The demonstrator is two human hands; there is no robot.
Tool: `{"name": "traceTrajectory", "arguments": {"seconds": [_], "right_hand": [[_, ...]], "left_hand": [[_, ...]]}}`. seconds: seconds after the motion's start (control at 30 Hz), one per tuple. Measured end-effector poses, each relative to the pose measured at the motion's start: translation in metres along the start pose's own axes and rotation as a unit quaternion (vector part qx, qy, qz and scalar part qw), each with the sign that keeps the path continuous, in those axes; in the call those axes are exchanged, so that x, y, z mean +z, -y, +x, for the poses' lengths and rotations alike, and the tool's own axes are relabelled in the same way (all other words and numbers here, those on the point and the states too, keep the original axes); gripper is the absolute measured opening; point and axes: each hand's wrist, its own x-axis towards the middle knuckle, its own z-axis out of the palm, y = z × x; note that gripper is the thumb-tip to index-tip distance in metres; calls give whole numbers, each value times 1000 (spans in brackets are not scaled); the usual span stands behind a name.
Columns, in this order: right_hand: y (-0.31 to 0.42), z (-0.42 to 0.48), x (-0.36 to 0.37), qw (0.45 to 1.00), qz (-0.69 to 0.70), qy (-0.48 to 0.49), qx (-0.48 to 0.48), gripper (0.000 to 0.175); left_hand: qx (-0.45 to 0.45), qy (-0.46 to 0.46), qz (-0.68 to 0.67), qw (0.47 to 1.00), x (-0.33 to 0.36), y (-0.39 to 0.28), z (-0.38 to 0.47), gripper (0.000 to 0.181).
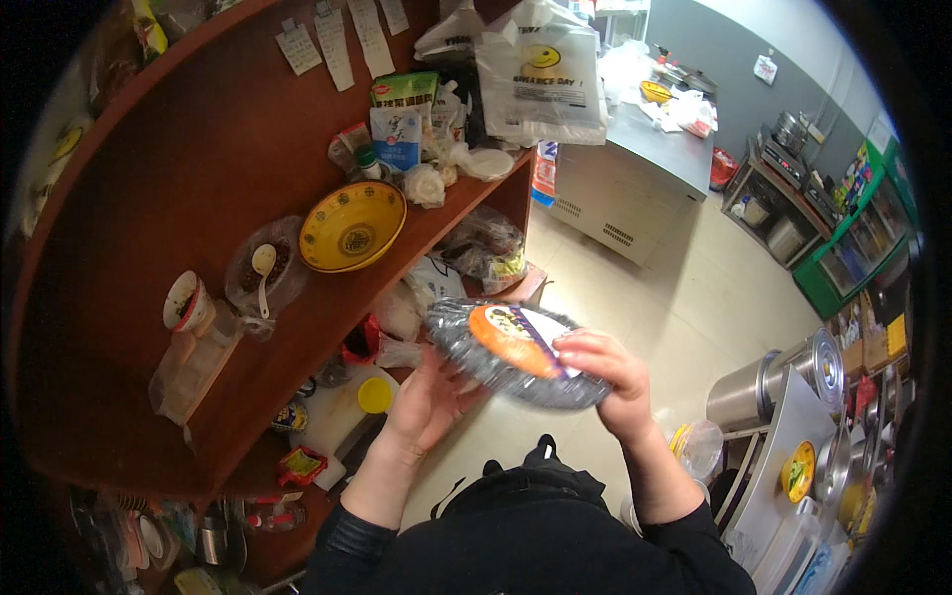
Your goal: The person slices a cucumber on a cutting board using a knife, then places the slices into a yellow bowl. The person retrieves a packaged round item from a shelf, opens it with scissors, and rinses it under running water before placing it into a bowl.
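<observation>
A round, dark package wrapped in clear plastic (pixel 476 361), with an orange and white label, is held up in front of my body, tilted and slightly blurred. My right hand (pixel 613 375) grips its right end, fingers over the label side. At the package's lower left is my left hand (pixel 435 398), palm turned towards it with the fingers spread; whether the fingertips touch it I cannot tell. On the wooden shelf to the left stand a yellow patterned bowl (pixel 354 227), a plastic-lined bowl of dark red contents with a white spoon (pixel 263 260), and a small white bowl (pixel 186 301).
Seasoning packets (pixel 396 137) and a white plastic bag (pixel 543 82) are at the shelf's far end. Beyond is a steel counter (pixel 658 141). Large steel pots (pixel 744 390) and a steel table (pixel 773 454) bearing a yellow bowl (pixel 798 471) stand on the right. A cutting board (pixel 327 401) lies below the shelf.
</observation>
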Motion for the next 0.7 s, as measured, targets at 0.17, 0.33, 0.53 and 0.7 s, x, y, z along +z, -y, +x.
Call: {"name": "traceTrajectory", "arguments": {"seconds": [0.17,0.33,0.53,0.7], "right_hand": [[17,-25,-4,943,-301,88,-113,28],[21,-49,-22,940,-317,116,-56,34],[16,-85,-74,979,-183,67,67,39],[26,-70,-111,971,-188,-52,137,36]], "left_hand": [[-35,62,-19,997,41,-3,3,90],[-49,155,-144,976,35,25,18,75],[-124,118,-88,981,53,63,30,46],[-103,160,-34,981,93,94,30,57]]}}
